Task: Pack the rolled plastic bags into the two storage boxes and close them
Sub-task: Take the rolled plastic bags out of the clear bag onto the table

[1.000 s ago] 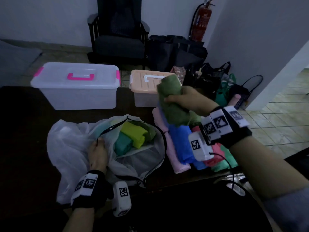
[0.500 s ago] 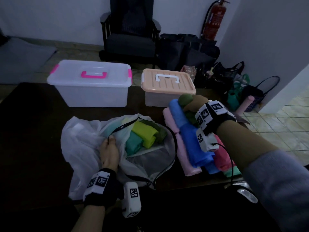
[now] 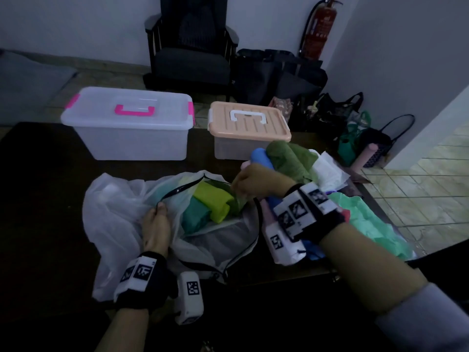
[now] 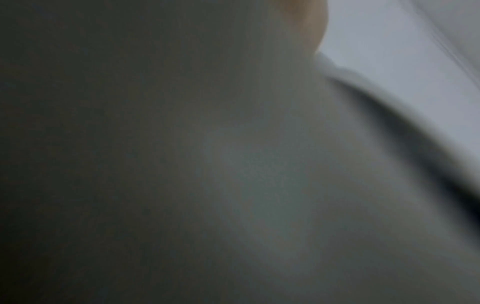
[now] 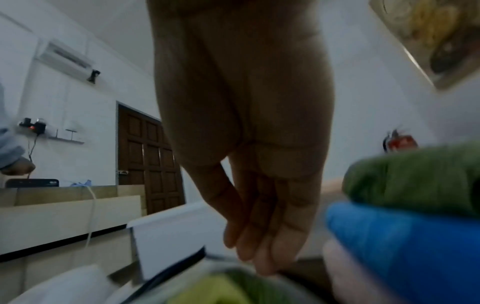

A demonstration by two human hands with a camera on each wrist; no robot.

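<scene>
From my remote seat, the two storage boxes at upper centre read as smooth plastic: the larger box [image 3: 132,138] frosted and translucent with a glossy pink handle [image 3: 134,109], the smaller box [image 3: 233,148] under a ribbed, matt peach lid [image 3: 247,123]. The big white bag [image 3: 116,212] at lower left is thin, crinkled, semi-sheer plastic film, and the rolled bags, green [image 3: 291,158], blue [image 3: 261,158] and yellow-green [image 3: 215,201], look soft and matt. The tabletop [image 3: 43,186] is dark and dull; I cannot tell its material.
</scene>
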